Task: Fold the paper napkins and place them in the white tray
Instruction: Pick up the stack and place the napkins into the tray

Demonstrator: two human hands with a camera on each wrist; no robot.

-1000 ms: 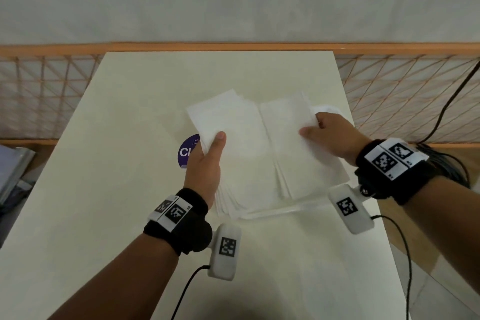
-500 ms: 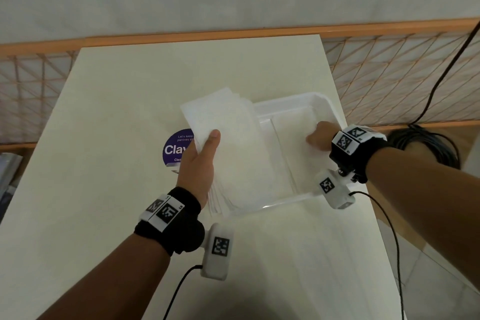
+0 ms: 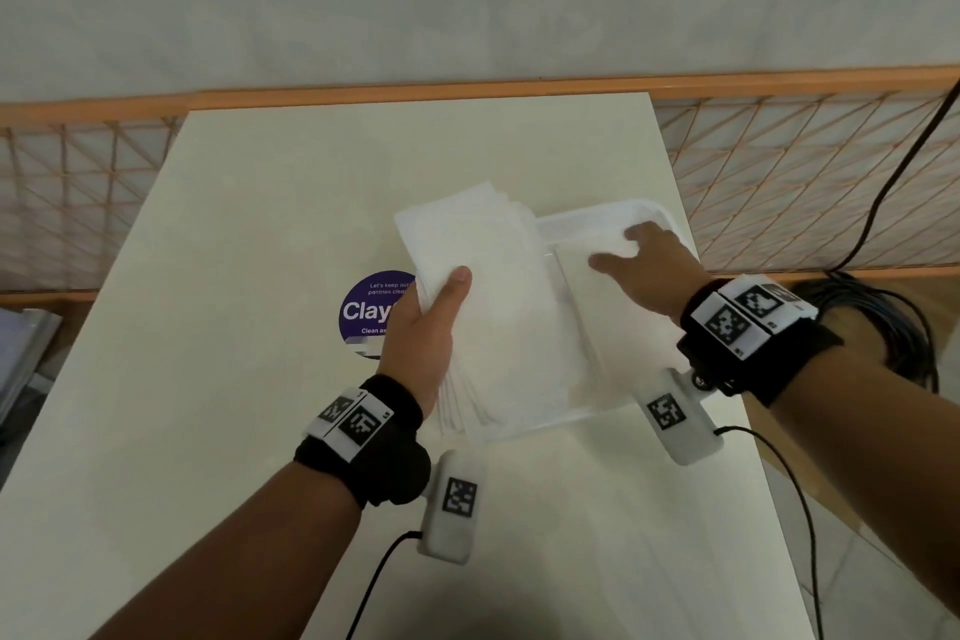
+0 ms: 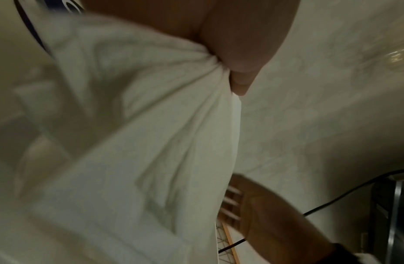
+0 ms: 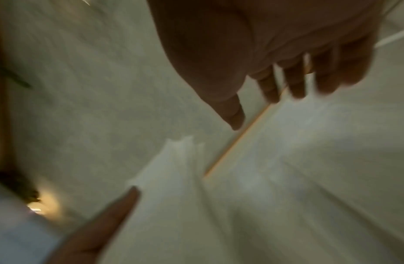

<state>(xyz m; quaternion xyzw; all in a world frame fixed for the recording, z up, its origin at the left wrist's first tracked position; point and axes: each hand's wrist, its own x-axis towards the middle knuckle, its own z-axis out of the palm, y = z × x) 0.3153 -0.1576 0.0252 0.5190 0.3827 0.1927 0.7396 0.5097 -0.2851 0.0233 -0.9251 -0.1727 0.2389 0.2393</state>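
Observation:
My left hand (image 3: 426, 327) grips a thick stack of white paper napkins (image 3: 483, 286) by its left edge, thumb on top, and holds it above the left part of the white tray (image 3: 613, 216). The left wrist view shows the thumb (image 4: 239, 71) pinching the stack of napkins (image 4: 140, 142). A folded napkin (image 3: 608, 322) lies flat in the right half of the tray. Over its far end hovers my right hand (image 3: 644, 265), fingers spread and relaxed, empty; whether it touches the napkin is unclear. The blurred right wrist view shows the spread fingers (image 5: 295, 84) above white paper.
The tray sits at the right side of a cream table (image 3: 234, 379), close to its right edge. A round purple sticker (image 3: 369, 312) lies on the table left of the stack. An orange lattice railing (image 3: 779, 182) and a coiled black cable (image 3: 883, 327) are at the right.
My right hand laid the folded napkin into the tray, let go of it and opened over its far end. The left hand still holds the stack in about the same place.

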